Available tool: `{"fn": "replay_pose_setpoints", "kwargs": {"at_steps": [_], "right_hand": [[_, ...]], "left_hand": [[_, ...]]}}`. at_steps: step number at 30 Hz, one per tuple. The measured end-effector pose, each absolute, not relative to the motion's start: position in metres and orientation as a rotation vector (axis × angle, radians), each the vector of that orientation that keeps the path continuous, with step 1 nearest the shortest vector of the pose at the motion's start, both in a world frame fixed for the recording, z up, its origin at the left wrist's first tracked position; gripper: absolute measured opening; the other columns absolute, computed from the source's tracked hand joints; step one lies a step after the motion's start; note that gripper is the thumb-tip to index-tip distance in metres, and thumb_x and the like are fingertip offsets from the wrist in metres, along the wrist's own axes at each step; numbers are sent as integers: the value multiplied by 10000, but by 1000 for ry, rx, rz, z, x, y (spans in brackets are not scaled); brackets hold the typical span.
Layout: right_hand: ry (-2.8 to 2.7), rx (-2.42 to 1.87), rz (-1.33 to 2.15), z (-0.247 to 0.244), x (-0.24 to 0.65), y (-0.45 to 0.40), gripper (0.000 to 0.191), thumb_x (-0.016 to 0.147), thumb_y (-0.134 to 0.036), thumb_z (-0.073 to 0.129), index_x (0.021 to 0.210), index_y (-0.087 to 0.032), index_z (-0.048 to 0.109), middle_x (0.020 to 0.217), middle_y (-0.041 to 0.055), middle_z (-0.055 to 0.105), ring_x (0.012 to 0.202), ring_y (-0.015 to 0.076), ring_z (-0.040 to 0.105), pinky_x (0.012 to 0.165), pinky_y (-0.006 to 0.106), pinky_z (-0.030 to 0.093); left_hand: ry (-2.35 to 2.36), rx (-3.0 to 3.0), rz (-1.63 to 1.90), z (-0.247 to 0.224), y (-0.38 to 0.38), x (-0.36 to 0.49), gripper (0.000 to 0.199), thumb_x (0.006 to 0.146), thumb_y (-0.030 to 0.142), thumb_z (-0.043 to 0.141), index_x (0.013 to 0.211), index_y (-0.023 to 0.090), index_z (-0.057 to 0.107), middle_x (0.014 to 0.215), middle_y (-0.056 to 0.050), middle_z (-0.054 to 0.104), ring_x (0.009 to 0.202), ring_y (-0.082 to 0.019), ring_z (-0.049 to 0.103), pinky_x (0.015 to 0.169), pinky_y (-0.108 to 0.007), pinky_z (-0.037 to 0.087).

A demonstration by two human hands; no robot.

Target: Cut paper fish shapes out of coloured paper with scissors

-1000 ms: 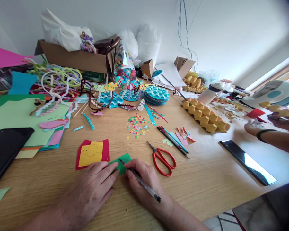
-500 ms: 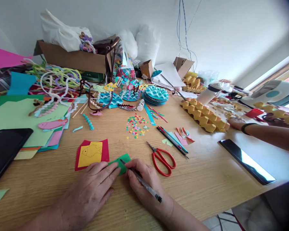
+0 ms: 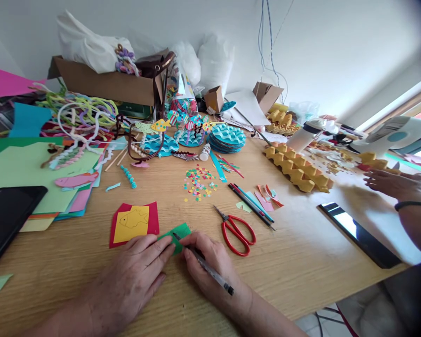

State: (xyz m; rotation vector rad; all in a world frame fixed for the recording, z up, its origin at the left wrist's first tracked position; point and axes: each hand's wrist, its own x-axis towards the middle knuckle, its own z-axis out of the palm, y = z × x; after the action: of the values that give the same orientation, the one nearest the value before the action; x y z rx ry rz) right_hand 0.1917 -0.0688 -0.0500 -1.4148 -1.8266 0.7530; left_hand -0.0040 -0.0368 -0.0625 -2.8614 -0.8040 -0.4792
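Observation:
My left hand (image 3: 131, 274) lies flat on the table, its fingertips pressing the left part of a small green paper (image 3: 182, 230). Between the thumb and fingers of my right hand (image 3: 210, 267) is a black pen (image 3: 214, 273), its tip touching that paper. Just beyond my left hand sits a yellow paper (image 3: 133, 224) with a fish outline drawn on it, on top of a red paper (image 3: 154, 210). Red-handled scissors (image 3: 236, 231) rest with blades partly apart to the right of my right hand. Any marks on the green paper are hard to make out.
Pencils (image 3: 250, 206) and paper scraps (image 3: 268, 196) lie past the scissors, beside scattered confetti dots (image 3: 199, 182). Phones lie at left (image 3: 12, 220) and right (image 3: 358, 234). A yellow egg carton (image 3: 296, 168) stands before a co-worker's hands (image 3: 395, 185). Coloured paper sheets (image 3: 38, 164) are stacked left.
My pen tip has shifted slightly left on the green paper. My left hand stays in place. The co-worker's hands, at the right, now hold a yellow carton piece nearer the table edge.

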Motion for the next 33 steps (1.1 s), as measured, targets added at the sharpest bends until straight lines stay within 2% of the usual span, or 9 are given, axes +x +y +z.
{"fn": "replay_pose_setpoints", "kwargs": {"at_steps": [8,12,33], "right_hand": [[-1771,-1420,737,-51,194,-68,152,816,-135,462,904,-181,577,734,16,635,687,150,594,662,256,459],[-1795,-1408,737,-51,193,-67,168,806,-120,466,908,-183,585,751,17,640,691,150,599,678,261,460],[-1789,-1432,737,-53,193,-69,155,814,-122,478,913,-179,583,749,18,639,700,152,607,675,259,464]], "left_hand": [[-787,-2856,-507,-57,-37,-2,316,873,164,485,1165,143,602,1150,-43,685,976,-235,584,846,-388,469],[-792,-2880,-542,-56,-37,-2,300,886,170,468,1147,174,614,1136,-33,690,972,-223,587,840,-374,476],[-784,-2859,-520,-64,-36,-4,336,876,188,490,1198,163,583,1188,-44,660,1009,-231,553,876,-379,453]]}}
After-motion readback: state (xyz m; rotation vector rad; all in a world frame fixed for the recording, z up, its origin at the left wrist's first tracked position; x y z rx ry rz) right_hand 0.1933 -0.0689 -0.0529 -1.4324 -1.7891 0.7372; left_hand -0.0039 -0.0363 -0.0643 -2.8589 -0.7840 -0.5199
